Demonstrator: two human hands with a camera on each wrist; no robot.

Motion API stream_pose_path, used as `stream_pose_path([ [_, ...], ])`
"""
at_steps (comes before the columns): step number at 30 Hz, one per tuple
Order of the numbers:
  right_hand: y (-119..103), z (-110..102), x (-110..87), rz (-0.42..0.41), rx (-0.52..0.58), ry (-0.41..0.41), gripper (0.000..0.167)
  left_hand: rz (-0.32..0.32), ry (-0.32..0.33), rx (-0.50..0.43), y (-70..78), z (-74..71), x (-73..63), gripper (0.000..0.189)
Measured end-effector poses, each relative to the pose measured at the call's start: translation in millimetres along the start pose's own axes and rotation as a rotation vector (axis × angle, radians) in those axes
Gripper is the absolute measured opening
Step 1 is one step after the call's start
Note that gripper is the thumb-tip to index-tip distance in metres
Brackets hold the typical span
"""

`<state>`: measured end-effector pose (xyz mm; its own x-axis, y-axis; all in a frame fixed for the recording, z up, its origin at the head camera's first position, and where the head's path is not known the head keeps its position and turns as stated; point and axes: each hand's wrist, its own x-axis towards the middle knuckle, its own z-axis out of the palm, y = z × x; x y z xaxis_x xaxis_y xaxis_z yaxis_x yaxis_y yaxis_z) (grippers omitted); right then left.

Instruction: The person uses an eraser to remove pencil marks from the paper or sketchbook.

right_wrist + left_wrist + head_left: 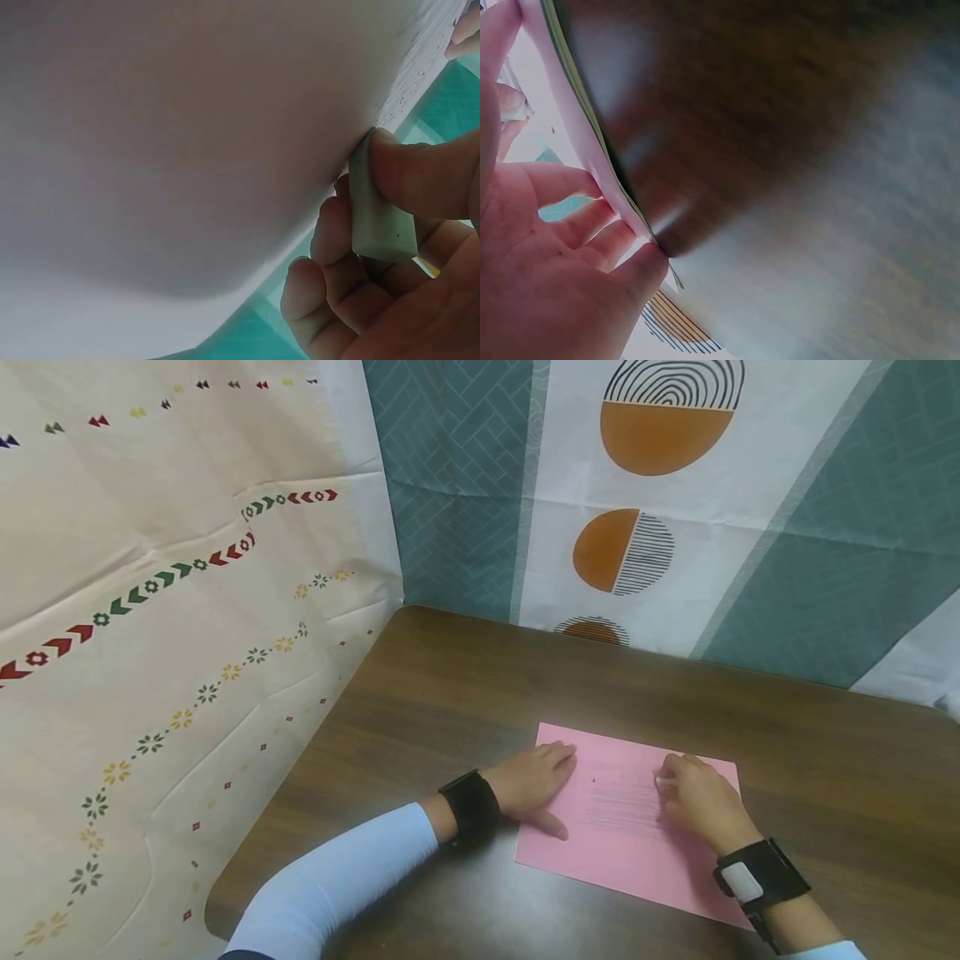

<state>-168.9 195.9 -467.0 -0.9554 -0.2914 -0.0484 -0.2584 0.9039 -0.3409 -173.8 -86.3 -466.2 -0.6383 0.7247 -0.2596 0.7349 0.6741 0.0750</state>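
At the left edge of the pink paper [622,864], left hand [534,783]: laid on the sheet, thumb spread well apart from the fingers; too light a press could let the paper slide or buckle.
Scribbled lines [618,802]: between the hands; hard rubbing could smear them.
Eraser [384,225]: against the paper, in the right hand's pinch; gripped so near its working end, it could tip or let fingertips scrape.
Right hand [701,802]: holding the eraser; a dragging wrist could crease the sheet.
Table [420,710], left: broad open room.
Paper's top edge: near the right fingers, so upward strokes are short.
Paper's right edge: partly under the right wrist, open wood beyond.
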Motion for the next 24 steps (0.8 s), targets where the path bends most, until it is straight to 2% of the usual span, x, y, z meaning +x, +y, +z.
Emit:
stream_pose_path([
  [13,-1,-2,2.8,-0.024,0.004,-0.004,0.024,-0.007,-0.003,0.008,0.0,-1.6,0.2,0.108],
  [19,-19,-9,9.9,-0.107,0.003,0.01,0.024,-0.006,-0.004,0.011,-1.1,1.6,0.9,0.109],
  [24,-38,-2,19.1,-0.249,0.013,0.06,0.028,0.008,0.009,0.021,-1.0,1.7,2.0,0.109],
])
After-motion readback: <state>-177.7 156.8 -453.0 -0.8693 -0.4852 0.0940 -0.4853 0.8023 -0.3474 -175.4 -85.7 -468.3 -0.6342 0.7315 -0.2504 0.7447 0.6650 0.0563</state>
